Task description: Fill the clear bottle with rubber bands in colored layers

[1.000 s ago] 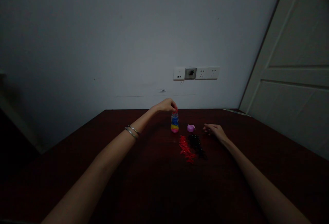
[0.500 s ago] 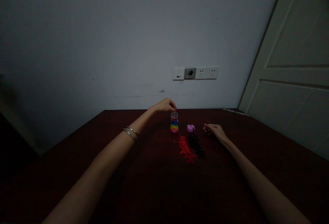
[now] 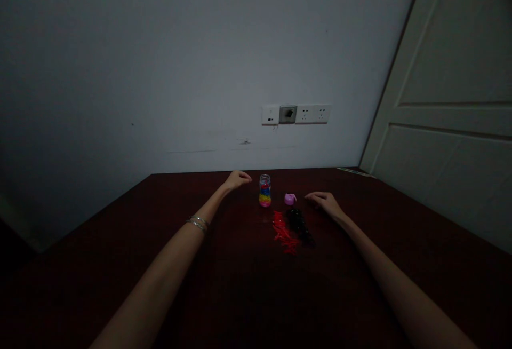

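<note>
A small clear jar point(image 3: 264, 191) stands upright and uncapped, holding layers of pink, yellow, blue and red bits. Just left of it, apart from the glass, is my left hand point(image 3: 237, 180), its fingers drawn together with nothing visible in them. Bracelets circle that wrist. To the jar's right sits a purple lid point(image 3: 290, 199). My right hand point(image 3: 324, 203) rests on the table beyond the lid, fingers loosely stretched out and holding nothing I can see. A pile of thin red strips point(image 3: 285, 232) and a pile of black ones point(image 3: 299, 225) lie side by side nearer to me.
The dark red-brown table point(image 3: 240, 285) reaches back to a pale wall point(image 3: 200, 71). Sockets and a switch panel point(image 3: 296, 114) are set in the wall above the table. A panelled door point(image 3: 448, 98) stands at the right, and a thin strip point(image 3: 356, 172) lies by the far right edge.
My left hand has moved from above the jar's mouth to the left and down beside it. My right hand stays near the lid. The whole view has shifted slightly.
</note>
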Demonstrator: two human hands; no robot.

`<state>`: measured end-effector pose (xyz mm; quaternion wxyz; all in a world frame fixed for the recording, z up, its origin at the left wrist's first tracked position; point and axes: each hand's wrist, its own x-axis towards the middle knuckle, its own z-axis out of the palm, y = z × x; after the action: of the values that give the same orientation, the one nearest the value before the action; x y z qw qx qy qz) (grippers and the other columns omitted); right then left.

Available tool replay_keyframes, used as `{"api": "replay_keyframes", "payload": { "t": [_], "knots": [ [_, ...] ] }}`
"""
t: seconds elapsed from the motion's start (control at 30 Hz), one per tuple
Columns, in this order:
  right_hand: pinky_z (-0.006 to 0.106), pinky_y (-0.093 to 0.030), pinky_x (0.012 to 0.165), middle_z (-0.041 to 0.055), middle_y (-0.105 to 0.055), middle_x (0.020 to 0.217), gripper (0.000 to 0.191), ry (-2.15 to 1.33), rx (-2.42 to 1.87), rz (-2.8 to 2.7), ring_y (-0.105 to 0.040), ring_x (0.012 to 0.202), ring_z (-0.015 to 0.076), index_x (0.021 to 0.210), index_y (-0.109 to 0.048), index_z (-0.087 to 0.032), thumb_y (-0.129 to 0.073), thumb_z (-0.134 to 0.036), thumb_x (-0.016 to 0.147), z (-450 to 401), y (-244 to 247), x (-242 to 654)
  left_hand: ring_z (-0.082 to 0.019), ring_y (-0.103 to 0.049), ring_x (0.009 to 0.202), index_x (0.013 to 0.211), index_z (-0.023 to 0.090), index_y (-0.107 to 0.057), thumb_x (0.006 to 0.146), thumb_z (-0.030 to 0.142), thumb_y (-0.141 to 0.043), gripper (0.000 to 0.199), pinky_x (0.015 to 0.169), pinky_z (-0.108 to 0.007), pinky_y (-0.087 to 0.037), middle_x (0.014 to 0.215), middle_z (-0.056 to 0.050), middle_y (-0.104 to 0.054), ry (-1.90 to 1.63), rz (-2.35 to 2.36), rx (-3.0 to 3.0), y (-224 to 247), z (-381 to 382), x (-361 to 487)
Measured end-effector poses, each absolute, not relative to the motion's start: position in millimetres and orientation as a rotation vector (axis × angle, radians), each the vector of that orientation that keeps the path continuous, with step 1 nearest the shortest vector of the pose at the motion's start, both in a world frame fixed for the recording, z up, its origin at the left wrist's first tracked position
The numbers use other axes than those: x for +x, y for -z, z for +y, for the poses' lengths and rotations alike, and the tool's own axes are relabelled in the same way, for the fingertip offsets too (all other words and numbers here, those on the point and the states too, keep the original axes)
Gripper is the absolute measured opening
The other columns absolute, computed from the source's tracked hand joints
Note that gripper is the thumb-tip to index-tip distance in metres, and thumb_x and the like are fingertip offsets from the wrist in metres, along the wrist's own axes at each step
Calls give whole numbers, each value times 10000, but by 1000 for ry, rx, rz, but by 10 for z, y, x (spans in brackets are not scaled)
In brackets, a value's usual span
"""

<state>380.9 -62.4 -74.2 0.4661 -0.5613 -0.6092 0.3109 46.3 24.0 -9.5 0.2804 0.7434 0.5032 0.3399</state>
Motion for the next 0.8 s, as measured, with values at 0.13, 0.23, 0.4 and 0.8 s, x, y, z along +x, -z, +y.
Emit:
{"api": "replay_keyframes", "payload": {
  "t": [0.13,0.23,0.4,0.8],
  "knots": [
    [233,-436,544,60,-687,846,285,-777,-1382,-1534,-592,732,174,776,-697,-166,-558,-386,659,-610,723,3837,-154,-589,699,732,118,-701,638,194,-593,162,657,-232,-443,716,-50,-675,-1007,1521,1919,497,242,328],
    [256,-446,582,63,-684,785,292,-721,-1391,-1595,-593,705,178,766,-694,-149,-579,-394,654,-618,651,3824,-153,-595,723,740,127,-698,655,183,-580,156,681,-232,-447,751,-50,-681,-1054,1578,1885,630,232,274],
    [288,-440,751,64,-684,841,277,-627,-1252,-1799,-599,819,188,794,-692,-146,-601,-380,675,-767,308,3534,-143,-591,661,773,113,-689,676,189,-568,173,626,-225,-445,696,-46,-666,-1055,1563,1834,657,193,285],
    [238,-421,710,48,-676,960,285,-358,-1393,-2589,-596,860,181,953,-688,-223,-596,-348,713,-778,160,2928,-148,-585,664,770,127,-690,678,216,-554,186,626,-227,-433,676,-37,-655,-1010,1532,1942,651,138,291]
  ]
}}
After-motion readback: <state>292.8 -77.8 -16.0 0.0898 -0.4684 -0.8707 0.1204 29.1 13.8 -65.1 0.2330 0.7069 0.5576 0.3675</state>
